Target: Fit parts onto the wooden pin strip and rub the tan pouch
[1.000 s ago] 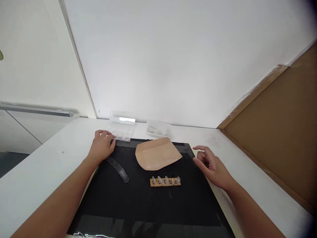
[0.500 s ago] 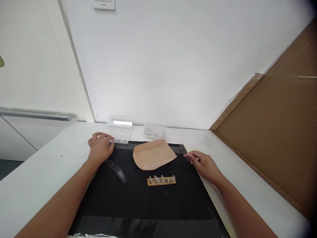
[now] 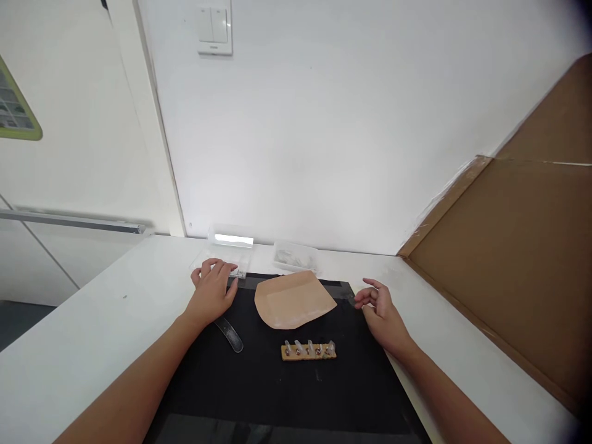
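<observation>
White tabletop (image 3: 92, 333) held, beyond the black mat (image 3: 277, 394), a clear box (image 3: 234, 240) partly hidden by the left hand (image 3: 211, 294), its fingers arched, any hold impossible to tell; the right hand (image 3: 382, 316) curled loosely, grip equally unclear; a dark strip (image 3: 230, 336) lay partly behind the left wrist (image 3: 192, 322)

Can't identify contents (image 3: 290, 255) of the far tray (image 3: 303, 246)! Can't see the dark strip's (image 3: 230, 336) far end behind the left hand (image 3: 213, 295), nor the mat's (image 3: 259, 385) out-of-frame near edge.
</observation>
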The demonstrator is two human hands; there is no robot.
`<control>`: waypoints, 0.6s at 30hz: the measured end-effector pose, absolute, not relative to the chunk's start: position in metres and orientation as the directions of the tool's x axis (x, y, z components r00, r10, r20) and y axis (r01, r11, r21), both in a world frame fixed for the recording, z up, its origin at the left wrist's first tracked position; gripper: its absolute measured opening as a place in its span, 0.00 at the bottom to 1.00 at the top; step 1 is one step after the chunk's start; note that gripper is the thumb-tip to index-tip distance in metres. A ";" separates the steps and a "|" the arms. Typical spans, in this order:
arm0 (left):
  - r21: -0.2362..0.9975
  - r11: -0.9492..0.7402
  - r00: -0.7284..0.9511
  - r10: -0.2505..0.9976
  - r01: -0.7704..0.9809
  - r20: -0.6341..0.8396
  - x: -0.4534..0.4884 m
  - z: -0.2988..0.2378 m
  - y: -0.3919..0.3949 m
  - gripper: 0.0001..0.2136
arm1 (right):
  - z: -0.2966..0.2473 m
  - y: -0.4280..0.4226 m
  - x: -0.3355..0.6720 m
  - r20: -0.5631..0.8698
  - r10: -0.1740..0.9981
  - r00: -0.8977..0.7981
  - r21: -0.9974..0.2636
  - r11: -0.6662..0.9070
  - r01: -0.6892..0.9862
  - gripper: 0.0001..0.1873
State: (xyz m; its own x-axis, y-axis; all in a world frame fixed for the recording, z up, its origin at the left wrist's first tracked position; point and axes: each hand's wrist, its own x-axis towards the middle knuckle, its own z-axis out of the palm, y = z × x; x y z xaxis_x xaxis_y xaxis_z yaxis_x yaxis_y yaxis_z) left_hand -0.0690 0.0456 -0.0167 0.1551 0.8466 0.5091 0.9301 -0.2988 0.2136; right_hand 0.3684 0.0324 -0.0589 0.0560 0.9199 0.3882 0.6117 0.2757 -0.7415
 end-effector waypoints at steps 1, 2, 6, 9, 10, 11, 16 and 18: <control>0.218 -0.301 0.155 0.847 0.928 0.508 -0.069 -0.018 0.046 0.13 | -0.057 0.036 0.365 0.406 0.913 0.048 -0.722 0.288 0.629 0.29; 0.223 -0.303 0.156 0.848 0.926 0.506 -0.069 -0.019 0.046 0.13 | -0.054 0.041 0.362 0.429 0.903 0.029 -0.684 0.304 0.663 0.30; 0.236 -0.315 0.166 0.854 0.919 0.494 -0.070 -0.021 0.046 0.13 | -0.038 0.075 0.347 0.522 0.845 -0.119 -0.423 0.378 0.824 0.27; 0.237 -0.317 0.173 0.860 0.918 0.480 -0.070 -0.022 0.047 0.13 | -0.033 0.106 0.333 0.538 0.817 -0.207 -0.325 0.428 0.843 0.23; 0.235 -0.314 0.173 0.863 0.920 0.475 -0.070 -0.023 0.047 0.12 | -0.034 0.115 0.329 0.543 0.809 -0.225 -0.303 0.438 0.846 0.23; 0.233 -0.311 0.173 0.865 0.921 0.471 -0.070 -0.023 0.047 0.12 | -0.037 0.123 0.326 0.547 0.802 -0.238 -0.285 0.446 0.848 0.22; 0.219 -0.296 0.175 0.878 0.930 0.446 -0.073 -0.026 0.049 0.12 | -0.051 0.133 0.323 0.549 0.773 -0.319 -0.207 0.495 0.844 0.18; 0.207 -0.301 0.183 0.875 0.931 0.448 -0.074 -0.026 0.050 0.12 | -0.052 0.129 0.325 0.556 0.753 -0.352 -0.138 0.501 0.855 0.18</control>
